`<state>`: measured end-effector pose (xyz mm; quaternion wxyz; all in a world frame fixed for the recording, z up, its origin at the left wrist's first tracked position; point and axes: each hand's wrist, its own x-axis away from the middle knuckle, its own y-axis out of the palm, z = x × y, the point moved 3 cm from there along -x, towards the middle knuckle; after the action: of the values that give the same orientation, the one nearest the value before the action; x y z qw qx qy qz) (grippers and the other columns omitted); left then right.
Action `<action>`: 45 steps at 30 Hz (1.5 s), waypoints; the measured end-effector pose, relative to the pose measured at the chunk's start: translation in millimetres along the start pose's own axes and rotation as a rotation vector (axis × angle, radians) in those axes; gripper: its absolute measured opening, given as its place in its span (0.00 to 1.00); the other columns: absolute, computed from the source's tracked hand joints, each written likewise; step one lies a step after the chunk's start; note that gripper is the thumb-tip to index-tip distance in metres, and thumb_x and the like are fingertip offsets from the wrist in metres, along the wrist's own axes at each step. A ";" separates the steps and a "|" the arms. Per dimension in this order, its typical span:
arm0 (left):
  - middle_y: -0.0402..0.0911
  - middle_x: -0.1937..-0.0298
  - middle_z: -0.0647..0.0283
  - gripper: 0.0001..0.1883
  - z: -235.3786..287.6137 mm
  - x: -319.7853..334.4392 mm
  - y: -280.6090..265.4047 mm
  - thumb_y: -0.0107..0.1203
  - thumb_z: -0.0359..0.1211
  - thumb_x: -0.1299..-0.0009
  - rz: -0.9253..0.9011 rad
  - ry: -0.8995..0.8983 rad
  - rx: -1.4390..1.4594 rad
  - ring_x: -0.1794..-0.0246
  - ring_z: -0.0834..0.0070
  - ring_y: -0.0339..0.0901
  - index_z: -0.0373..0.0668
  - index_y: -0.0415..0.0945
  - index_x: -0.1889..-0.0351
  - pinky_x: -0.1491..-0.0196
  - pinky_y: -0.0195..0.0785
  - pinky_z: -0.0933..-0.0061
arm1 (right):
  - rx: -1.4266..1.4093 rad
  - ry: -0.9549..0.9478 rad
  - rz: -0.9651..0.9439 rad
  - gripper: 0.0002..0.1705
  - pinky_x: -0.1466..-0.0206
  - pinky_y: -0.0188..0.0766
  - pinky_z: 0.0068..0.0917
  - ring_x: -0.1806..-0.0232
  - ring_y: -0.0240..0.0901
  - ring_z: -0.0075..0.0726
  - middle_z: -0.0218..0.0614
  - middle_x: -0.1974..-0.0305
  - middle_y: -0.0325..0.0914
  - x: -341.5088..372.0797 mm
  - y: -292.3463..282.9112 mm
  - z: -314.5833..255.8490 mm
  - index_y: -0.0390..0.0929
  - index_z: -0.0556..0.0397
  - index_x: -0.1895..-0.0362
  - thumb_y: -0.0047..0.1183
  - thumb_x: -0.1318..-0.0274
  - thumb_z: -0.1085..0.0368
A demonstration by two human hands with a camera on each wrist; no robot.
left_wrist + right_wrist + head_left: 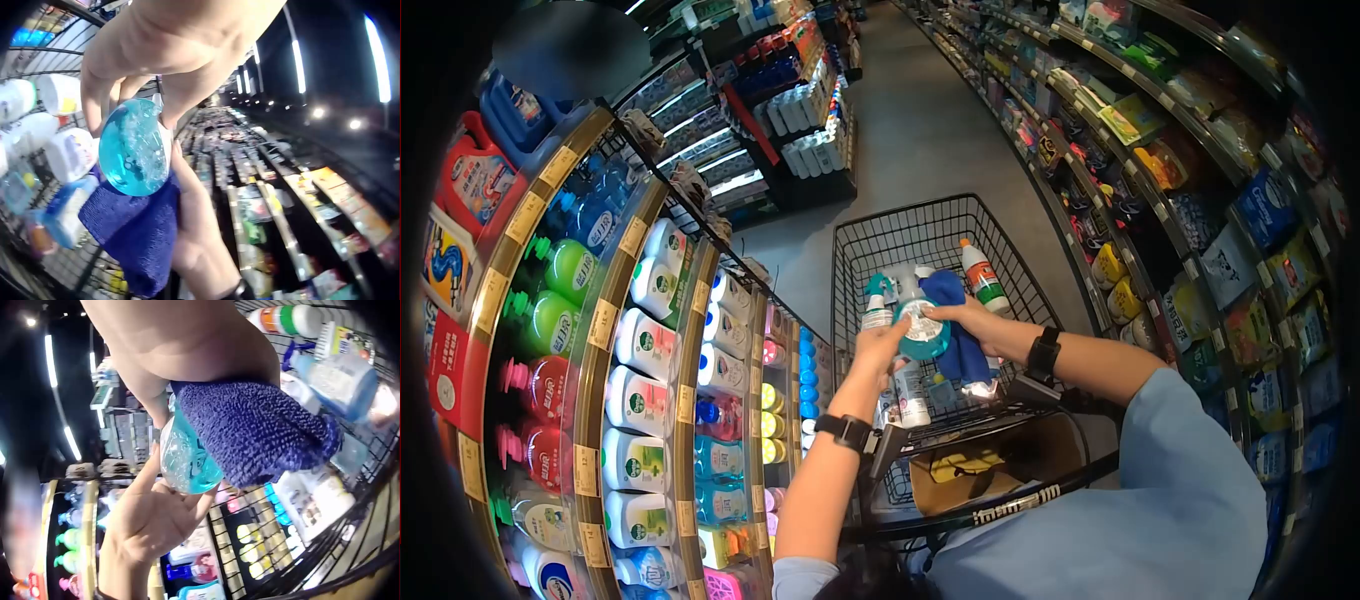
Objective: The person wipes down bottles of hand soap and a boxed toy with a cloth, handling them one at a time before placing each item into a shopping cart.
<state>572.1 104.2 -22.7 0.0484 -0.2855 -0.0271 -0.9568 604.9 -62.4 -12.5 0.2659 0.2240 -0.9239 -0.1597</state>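
Observation:
A clear bottle of blue-green liquid (pixel 925 338) with a pale label is held over the shopping cart between both hands. My left hand (pixel 878 348) grips its left side, thumb on the label side and fingers curled round behind. On the opposite side my right hand (pixel 980 328) holds a dark blue towelling cloth (pixel 250 428) against the bottle, with the thumb at the label. The cloth's loose end (pixel 140 250) hangs below that hand in the left wrist view. The cloth hides the right fingers in the right wrist view.
The black wire cart (pixel 850 250) contains several bottles, among them a white one with an orange cap (pixel 984 275). Shelves of pump bottles (pixel 640 395) line the left side; bagged goods (pixel 1265 210) fill the right shelves. A cardboard box (pixel 1040 450) sits near the cart handle.

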 end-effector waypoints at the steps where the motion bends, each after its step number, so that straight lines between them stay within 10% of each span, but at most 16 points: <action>1: 0.78 0.66 0.65 0.18 -12.0 -11.5 4.3 0.60 0.41 0.39 0.063 -0.077 -0.080 0.69 0.76 0.74 0.40 0.73 0.57 0.72 0.66 0.77 | -0.012 0.093 0.016 0.24 0.58 0.74 0.31 0.59 0.75 0.33 0.37 0.57 0.75 -11.2 -12.6 16.1 0.68 0.54 0.49 0.56 0.50 0.62; 5: 0.71 0.53 0.49 0.28 -60.7 -45.4 9.7 0.60 0.41 0.40 0.054 -0.252 -0.248 0.64 0.69 0.74 0.33 0.66 0.48 0.78 0.73 0.75 | 0.023 0.270 -0.026 0.25 0.58 0.77 0.36 0.59 0.76 0.37 0.42 0.56 0.74 -36.4 -42.2 70.7 0.66 0.57 0.48 0.55 0.49 0.61; 13: 0.62 0.38 0.56 0.29 -83.3 -63.8 3.1 0.52 0.43 0.34 -0.252 -0.469 -0.283 0.47 0.70 0.69 0.41 0.58 0.38 0.54 0.72 0.70 | 0.328 0.434 0.138 0.30 0.60 0.78 0.41 0.56 0.74 0.42 0.47 0.53 0.69 -84.1 -79.8 124.2 0.57 0.58 0.43 0.54 0.49 0.67; 20: 0.74 0.74 0.70 0.15 -12.4 -37.0 -8.5 0.50 0.44 0.33 -0.399 0.080 -0.275 0.78 0.83 0.69 0.41 0.77 0.67 0.72 0.66 0.85 | 0.155 0.386 0.162 0.13 0.54 0.73 0.40 0.64 0.75 0.41 0.41 0.63 0.76 -104.0 -73.4 86.0 0.69 0.56 0.56 0.47 0.47 0.67; 23: 0.79 0.67 0.62 0.19 39.5 15.4 -30.4 0.47 0.43 0.30 -0.399 0.401 -0.196 0.68 0.79 0.74 0.33 0.76 0.63 0.63 0.69 0.79 | 0.203 0.269 -0.074 0.10 0.58 0.73 0.32 0.66 0.75 0.32 0.32 0.68 0.76 -83.4 -18.2 23.5 0.73 0.49 0.64 0.50 0.53 0.62; 30: 0.79 0.63 0.58 0.11 66.7 271.1 -129.8 0.50 0.33 0.32 0.416 0.851 -0.301 0.59 0.74 0.76 0.34 0.73 0.59 0.56 0.67 0.76 | 0.285 0.022 -0.130 0.23 0.56 0.71 0.30 0.62 0.72 0.33 0.33 0.62 0.74 -1.4 138.2 -38.6 0.70 0.54 0.54 0.51 0.58 0.61; 33: 0.79 0.66 0.55 0.08 28.6 352.4 -158.5 0.52 0.30 0.35 0.832 1.021 -0.360 0.67 0.69 0.78 0.34 0.74 0.63 0.62 0.68 0.74 | 0.290 -0.022 -0.558 0.26 0.53 0.69 0.26 0.58 0.72 0.32 0.37 0.57 0.73 43.1 220.8 -25.3 0.67 0.58 0.48 0.48 0.57 0.67; 39: 0.79 0.71 0.58 0.04 -77.1 448.7 -207.0 0.56 0.27 0.40 1.463 0.758 -0.327 0.69 0.70 0.77 0.35 0.76 0.70 0.64 0.68 0.75 | 0.617 0.015 -1.207 0.26 0.48 0.67 0.26 0.54 0.71 0.24 0.33 0.55 0.75 118.2 359.8 39.0 0.68 0.59 0.47 0.60 0.52 0.70; 45: 0.76 0.66 0.57 0.12 -137.4 485.7 -249.0 0.60 0.30 0.42 1.823 0.492 -0.578 0.62 0.66 0.75 0.36 0.74 0.63 0.59 0.67 0.71 | 0.928 -1.024 -1.388 0.24 0.56 0.68 0.40 0.56 0.70 0.56 0.48 0.61 0.74 149.1 457.0 123.0 0.69 0.54 0.52 0.55 0.59 0.72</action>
<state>66.2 303.2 123.1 0.6998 0.0088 0.4488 -0.5557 272.3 272.6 140.1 -0.4347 0.7036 -0.5618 0.0206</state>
